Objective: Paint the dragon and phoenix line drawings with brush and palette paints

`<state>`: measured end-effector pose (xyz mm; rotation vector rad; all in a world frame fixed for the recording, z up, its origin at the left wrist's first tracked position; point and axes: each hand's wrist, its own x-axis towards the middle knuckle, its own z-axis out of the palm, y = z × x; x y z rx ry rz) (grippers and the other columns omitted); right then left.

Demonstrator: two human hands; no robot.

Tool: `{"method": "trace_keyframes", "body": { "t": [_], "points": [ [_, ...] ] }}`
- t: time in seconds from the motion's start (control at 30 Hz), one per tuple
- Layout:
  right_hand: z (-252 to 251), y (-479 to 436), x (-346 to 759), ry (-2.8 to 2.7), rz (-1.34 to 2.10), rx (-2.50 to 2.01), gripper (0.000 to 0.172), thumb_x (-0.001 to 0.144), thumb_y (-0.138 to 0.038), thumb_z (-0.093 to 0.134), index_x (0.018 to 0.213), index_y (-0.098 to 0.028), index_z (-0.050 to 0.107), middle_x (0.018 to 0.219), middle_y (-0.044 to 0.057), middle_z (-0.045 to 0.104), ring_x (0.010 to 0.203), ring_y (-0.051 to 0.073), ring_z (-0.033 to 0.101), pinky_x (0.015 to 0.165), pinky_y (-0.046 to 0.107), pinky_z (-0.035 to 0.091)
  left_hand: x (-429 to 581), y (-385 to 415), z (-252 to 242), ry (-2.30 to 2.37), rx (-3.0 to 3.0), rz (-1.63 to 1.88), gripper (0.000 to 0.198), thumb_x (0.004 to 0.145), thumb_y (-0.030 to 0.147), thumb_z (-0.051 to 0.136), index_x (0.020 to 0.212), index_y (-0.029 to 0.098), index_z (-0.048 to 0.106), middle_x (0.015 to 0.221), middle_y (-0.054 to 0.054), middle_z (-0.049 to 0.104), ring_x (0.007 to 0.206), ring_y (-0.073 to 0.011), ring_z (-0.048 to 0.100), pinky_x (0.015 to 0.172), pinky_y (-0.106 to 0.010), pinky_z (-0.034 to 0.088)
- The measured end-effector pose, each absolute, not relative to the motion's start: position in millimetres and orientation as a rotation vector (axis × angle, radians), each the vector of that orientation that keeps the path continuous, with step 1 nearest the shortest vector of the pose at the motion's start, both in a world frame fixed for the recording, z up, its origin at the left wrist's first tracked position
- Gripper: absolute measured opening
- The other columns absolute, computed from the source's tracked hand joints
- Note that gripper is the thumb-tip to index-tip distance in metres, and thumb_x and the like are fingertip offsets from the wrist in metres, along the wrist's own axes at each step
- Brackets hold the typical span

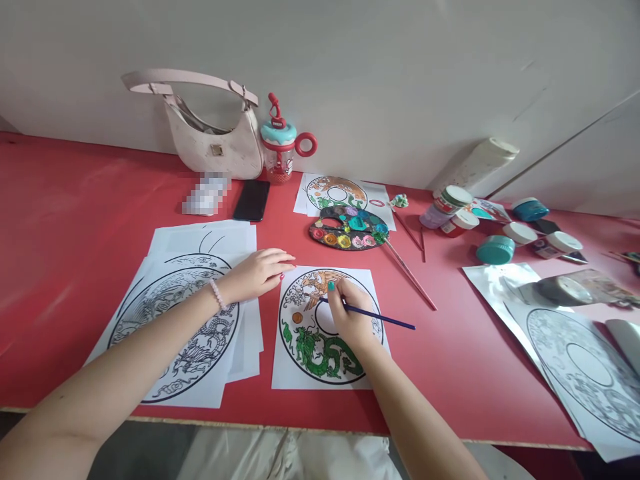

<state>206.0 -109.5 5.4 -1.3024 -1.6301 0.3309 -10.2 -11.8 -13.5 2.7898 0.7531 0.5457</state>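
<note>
A thin blue paintbrush [383, 317] is gripped in my right hand [353, 313], its tip touching the drawing near the orange bird. Beneath it lies a white sheet with a round dragon-and-phoenix drawing [320, 357]; the dragon is green, the bird partly orange. My left hand [260, 273] rests flat, fingers stretched out, over a stack of uncoloured printed sheets [200, 393], fingertips by the drawing's upper left edge. Behind the drawing sits a paint palette [345, 230] with several colours. A second paintbrush [413, 277] leans with its tip on the palette.
At the back stand a pale handbag [215, 143], a cup with a red handle [280, 153] and a black phone [251, 200]. Partly coloured paper [303, 200] lies under the palette. Several paint jars [495, 250] stand right, near another printed sheet [575, 400].
</note>
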Motion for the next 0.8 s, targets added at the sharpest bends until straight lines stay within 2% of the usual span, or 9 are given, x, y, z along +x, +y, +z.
{"method": "trace_keyframes", "body": {
  "t": [0.23,0.8],
  "points": [
    [6.0,-109.5,205.1,-1.648,0.333,-1.322,0.033,0.081,-0.012,0.041,0.062,-0.023,0.015,0.053,-0.006,0.019,0.047,0.010,0.020,0.045,0.026,0.020,-9.7,-12.1,-12.3,0.746,2.781,0.556,0.030,0.093,0.018,0.044,0.118,0.021,0.059,0.128,-0.005,0.057,0.121,-0.0209,0.047,0.103,-0.044,0.042],
    [5.8,-110.5,205.1,-1.660,0.348,-1.299,0.033,0.082,-0.013,0.041,0.063,-0.023,0.015,0.052,-0.006,0.020,0.047,0.010,0.020,0.045,0.026,0.020,-9.5,-12.5,-10.6,0.758,2.774,0.530,0.030,0.093,0.016,0.044,0.118,0.020,0.059,0.128,-0.005,0.056,0.122,-0.0210,0.046,0.104,-0.044,0.041]
  ]
}}
